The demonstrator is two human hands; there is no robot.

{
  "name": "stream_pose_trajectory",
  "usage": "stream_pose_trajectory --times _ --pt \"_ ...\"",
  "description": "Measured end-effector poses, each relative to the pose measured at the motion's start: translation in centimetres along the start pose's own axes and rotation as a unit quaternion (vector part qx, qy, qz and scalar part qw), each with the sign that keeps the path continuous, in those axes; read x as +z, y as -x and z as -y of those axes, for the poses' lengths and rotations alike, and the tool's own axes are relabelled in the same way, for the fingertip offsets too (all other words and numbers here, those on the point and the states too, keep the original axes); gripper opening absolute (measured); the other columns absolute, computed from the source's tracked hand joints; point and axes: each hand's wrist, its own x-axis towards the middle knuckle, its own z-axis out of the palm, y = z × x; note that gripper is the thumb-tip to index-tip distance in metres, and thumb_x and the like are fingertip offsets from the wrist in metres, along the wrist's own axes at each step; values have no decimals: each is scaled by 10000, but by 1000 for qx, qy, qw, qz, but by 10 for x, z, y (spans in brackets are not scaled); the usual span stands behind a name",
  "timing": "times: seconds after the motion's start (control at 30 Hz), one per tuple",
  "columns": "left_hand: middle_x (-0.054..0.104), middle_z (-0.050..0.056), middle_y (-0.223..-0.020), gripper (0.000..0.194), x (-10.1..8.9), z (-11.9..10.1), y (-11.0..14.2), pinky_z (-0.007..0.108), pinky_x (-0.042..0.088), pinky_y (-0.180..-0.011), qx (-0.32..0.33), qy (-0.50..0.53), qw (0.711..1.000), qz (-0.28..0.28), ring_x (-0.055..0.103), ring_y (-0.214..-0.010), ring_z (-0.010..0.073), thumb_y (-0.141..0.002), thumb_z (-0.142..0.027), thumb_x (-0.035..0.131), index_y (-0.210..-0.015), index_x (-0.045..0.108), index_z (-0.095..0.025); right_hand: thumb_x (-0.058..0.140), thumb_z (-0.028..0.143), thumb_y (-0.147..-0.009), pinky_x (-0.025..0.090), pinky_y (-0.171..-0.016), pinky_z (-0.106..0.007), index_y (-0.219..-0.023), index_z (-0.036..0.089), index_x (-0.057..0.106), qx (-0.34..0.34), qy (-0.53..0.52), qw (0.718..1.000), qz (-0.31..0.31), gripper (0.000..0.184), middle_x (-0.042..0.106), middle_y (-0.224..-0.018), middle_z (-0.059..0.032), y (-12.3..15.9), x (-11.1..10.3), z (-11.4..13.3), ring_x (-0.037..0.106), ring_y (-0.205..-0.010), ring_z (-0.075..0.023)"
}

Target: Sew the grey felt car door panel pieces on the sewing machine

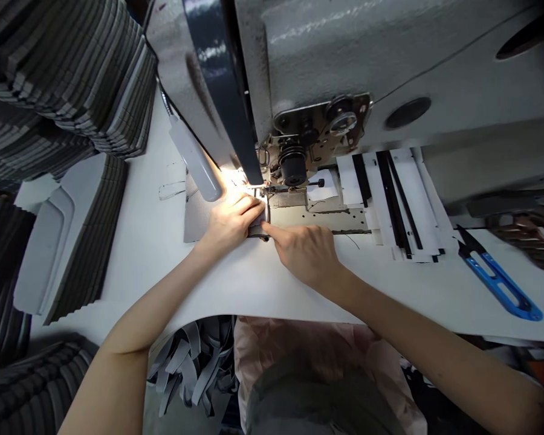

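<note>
My left hand (230,222) lies with fingers pressed flat on a small grey piece (259,225) at the needle of a grey sewing machine (353,66). My right hand (307,252) is curled, its forefinger and thumb pinching the piece's near edge. Both hands meet just in front of the presser foot, on the metal bed plate (326,219). A lamp (198,162) lights the left hand brightly. Most of the piece is hidden under the fingers.
Tall stacks of grey cut pieces (72,66) fill the left side, with another pile (68,241) on the white table (263,290). White and black strips (390,199) lie right of the needle. Blue thread snips (498,281) rest at the right. Loose grey strips (194,362) hang below the table.
</note>
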Motion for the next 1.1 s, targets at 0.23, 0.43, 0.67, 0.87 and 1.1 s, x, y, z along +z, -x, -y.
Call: stream_pose_trajectory --times 0.23,0.43,0.67,0.87,1.1 --pt "738 81 -1051 320 -2 5 -4 314 535 -793 -14 4 1000 9 683 -970 196 -975 -125 406 -1054 710 -186 403 134 -941 190 -561 -301 -1257 328 681 7 12 1000 -18 464 694 -666 -66 -14 4 -4 605 -628 -188" --pt "740 88 -1056 284 -3 6 5 380 553 -942 -7 49 999 -10 683 -1041 203 -959 -138 454 -1103 689 -203 385 148 -960 213 -581 -311 -1361 327 606 18 14 999 -27 492 710 -721 -91 -24 3 -4 639 -692 -216" --pt "748 73 -1133 296 14 24 8 419 536 -1002 -32 49 998 -17 672 -1101 195 -1017 -189 428 -1098 711 -226 369 126 -944 215 -592 -326 -1398 229 578 -31 1 997 -66 511 717 -740 -96 -27 13 -8 629 -692 -206" --pt "760 52 -1109 236 21 29 4 380 540 -946 -41 38 998 -40 688 -1063 193 -1013 -202 487 -1058 719 -216 379 105 -920 204 -596 -327 -1192 208 685 -58 -13 993 -103 423 694 -709 -63 -25 19 -12 587 -657 -185" --pt "770 30 -1007 259 18 26 -2 321 530 -842 -42 23 998 -44 688 -939 176 -1006 -167 469 -957 721 -200 395 91 -904 198 -601 -324 -1195 202 677 -59 -5 993 -106 420 691 -715 -58 -24 20 -11 571 -657 -183"
